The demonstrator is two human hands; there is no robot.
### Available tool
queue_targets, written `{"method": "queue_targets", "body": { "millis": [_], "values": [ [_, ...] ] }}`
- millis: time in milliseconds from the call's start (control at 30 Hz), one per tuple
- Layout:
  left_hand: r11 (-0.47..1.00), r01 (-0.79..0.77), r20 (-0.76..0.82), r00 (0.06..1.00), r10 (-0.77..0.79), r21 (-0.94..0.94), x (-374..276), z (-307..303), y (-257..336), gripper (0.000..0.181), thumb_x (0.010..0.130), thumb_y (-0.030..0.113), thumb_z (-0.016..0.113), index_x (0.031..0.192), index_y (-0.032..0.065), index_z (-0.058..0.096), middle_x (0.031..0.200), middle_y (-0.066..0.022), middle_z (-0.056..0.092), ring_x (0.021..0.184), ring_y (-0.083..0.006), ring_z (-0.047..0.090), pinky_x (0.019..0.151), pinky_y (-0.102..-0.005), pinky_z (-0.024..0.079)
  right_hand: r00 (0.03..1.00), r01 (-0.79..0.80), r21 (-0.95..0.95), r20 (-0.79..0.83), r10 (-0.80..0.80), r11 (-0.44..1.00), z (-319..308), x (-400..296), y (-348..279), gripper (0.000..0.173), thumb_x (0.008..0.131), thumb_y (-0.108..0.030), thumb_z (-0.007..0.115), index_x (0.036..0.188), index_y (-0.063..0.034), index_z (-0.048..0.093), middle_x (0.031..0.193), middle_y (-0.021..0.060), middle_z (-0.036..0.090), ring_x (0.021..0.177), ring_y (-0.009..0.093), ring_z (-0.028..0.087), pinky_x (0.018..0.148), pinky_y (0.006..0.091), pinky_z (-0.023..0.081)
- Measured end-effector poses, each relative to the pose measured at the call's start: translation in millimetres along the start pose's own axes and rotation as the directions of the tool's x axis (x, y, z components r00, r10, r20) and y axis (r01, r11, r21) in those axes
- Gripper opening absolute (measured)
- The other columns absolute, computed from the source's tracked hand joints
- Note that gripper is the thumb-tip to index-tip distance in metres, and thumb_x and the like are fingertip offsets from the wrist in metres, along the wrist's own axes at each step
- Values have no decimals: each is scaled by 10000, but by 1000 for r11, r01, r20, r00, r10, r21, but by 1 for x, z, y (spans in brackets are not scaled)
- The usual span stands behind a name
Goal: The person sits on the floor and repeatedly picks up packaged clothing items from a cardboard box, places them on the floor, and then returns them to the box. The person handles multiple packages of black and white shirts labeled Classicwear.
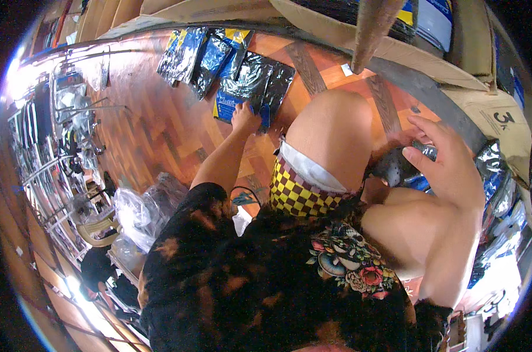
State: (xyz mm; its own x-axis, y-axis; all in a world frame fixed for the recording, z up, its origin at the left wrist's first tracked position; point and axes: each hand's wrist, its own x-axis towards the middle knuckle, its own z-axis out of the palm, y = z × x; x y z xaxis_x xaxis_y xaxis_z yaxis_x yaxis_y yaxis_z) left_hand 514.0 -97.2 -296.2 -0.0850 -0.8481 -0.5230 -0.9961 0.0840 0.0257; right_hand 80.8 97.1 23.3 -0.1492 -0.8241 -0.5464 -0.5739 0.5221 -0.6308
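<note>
Several shiny plastic-wrapped packages lie on the wood-patterned floor. My left hand (246, 118) is at the lower edge of a black package with a blue and yellow label (230, 105); whether the fingers grip it or only touch it cannot be told. Left of and above it, more black, blue and yellow packages (182, 55) lie side by side, partly overlapping. My right hand (422, 143) is raised beyond my bent knee, fingers apart and holding nothing. Beneath and beside it are dark and blue plastic-wrapped packages (393, 165), partly hidden by the hand and leg.
Open cardboard boxes (459, 101) line the top and right, one holding packages (433, 22). A brown post (371, 35) stands before them. Clear plastic bags (138, 215) lie at the left, near a person (96, 268) in dark clothing. Garment racks (41, 167) stand farther left.
</note>
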Motion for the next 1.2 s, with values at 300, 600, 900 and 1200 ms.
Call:
{"method": "queue_targets", "body": {
  "millis": [300,600,900,1200],
  "values": [
    [978,131,-82,989,-119,160,31,17,56,980,821,548,660,1525,87,157,1536,-247,216,1321,-568,304,1071,-646,276,827,359,-524,562,-3,772,61,154,11,446,832,-316,692,1154,-13,637,1071,229,665,972,383,641,864,451,503],
    [834,-129,-358,860,364,537,60,56,23,352,901,157,534,1236,50,512,1091,-259,599,749,-315,694,616,-393,562,780,-446,189,561,276,875,293,310,95,385,955,-349,581,1094,10,564,958,139,644,853,247,651,750,385,579],
    [826,-256,-256,868,425,503,32,46,10,239,827,217,649,1011,79,584,1079,-238,581,800,-319,673,665,-388,561,851,-525,730,465,245,437,385,325,39,418,960,-259,558,1270,5,465,1133,158,585,1022,290,604,901,435,523],
    [980,-194,-546,816,189,49,43,27,3,436,896,309,609,1317,208,557,1447,-173,427,1315,-442,382,1083,-601,285,934,-313,694,101,343,648,396,349,5,465,766,-348,810,1030,1,652,959,86,681,828,205,643,758,365,493]
  ]
}}
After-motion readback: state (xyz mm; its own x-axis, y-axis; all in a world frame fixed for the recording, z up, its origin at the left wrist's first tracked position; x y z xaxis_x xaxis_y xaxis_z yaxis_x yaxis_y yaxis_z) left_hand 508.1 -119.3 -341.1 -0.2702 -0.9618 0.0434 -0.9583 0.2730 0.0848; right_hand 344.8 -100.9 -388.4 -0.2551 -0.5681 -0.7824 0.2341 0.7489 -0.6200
